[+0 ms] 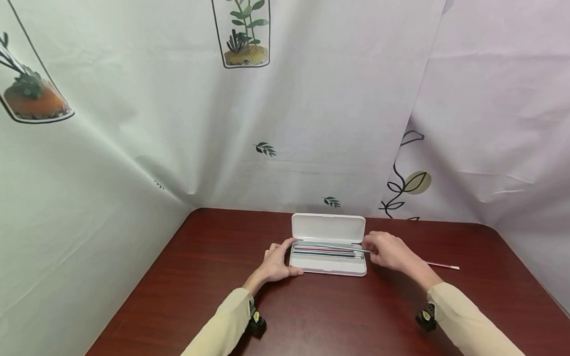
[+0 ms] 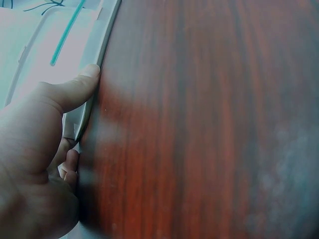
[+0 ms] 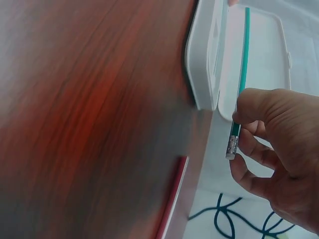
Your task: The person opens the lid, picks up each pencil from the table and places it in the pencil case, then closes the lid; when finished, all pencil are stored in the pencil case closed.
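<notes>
A green pencil (image 3: 243, 64) lies lengthwise over the open white pencil case (image 1: 327, 266), its eraser end sticking out past the case's right end. The right hand (image 1: 390, 251) pinches that eraser end between thumb and curled fingers; the right wrist view shows the metal band and eraser just below the thumb. The case sits on the dark red-brown counter (image 1: 308, 325), near its far edge and about midway across. Its lid (image 1: 328, 227) stands open toward the far side, and several other pencils, red and dark among them, lie side by side in the tray (image 1: 310, 263). The left hand (image 1: 278, 264) rests against the case's left end: in the left wrist view the thumb (image 2: 75, 89) lies straight along the near rim and touches it, while the other fingers curl round the end wall. How firmly that hand grips cannot be told. A red pencil (image 1: 442, 265) lies by itself on the counter to the right of the case, beyond the right hand and apart from it. Both forearms wear beige sleeves (image 1: 473, 326), each with a small black device strapped near the wrist. Behind and to both sides of the counter hangs a pale cloth (image 1: 125, 156) printed with potted plants and leaf sprigs.
</notes>
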### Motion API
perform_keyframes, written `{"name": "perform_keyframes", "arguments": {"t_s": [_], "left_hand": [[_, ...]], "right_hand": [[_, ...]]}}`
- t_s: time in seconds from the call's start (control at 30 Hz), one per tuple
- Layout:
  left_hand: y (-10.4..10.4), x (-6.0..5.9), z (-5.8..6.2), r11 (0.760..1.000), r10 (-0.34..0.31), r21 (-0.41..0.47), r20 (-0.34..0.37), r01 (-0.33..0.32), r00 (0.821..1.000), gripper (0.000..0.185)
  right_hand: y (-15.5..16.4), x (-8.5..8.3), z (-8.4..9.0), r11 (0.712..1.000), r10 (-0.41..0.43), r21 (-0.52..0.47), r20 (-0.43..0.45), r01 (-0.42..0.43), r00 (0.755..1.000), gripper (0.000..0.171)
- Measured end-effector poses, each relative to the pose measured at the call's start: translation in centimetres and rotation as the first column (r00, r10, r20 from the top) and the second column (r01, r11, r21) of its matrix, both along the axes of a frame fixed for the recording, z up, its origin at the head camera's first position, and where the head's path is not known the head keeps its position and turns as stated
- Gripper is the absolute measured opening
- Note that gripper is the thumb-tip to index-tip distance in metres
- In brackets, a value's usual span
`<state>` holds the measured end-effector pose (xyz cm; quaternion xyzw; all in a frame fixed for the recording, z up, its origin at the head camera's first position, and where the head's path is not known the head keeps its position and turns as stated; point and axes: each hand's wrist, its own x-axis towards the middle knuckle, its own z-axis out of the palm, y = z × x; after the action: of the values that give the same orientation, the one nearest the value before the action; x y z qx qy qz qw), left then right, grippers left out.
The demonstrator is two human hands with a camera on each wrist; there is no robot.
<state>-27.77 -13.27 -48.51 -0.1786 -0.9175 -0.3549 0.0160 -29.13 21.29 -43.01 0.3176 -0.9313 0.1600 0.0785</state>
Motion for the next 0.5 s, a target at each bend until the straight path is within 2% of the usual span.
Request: {"name": "perform_keyframes", "arguments": {"t_s": [0.27, 0.5], "left_hand": [[0.1, 0.0, 0.0, 1.000, 0.005, -0.002, 0.001, -0.005, 1.000, 0.087], [0.0, 0.1, 0.1, 1.000, 0.008, 0.002, 0.006, -0.008, 1.000, 0.086]], "right_hand": [[-1.4, -0.6, -0.3, 1.000, 0.031, -0.004, -0.055, -0.031, 0.998, 0.021], [-2.4, -0.8, -0.4, 0.999, 0.036, -0.010, -0.051, -0.036, 0.998, 0.021]]}}
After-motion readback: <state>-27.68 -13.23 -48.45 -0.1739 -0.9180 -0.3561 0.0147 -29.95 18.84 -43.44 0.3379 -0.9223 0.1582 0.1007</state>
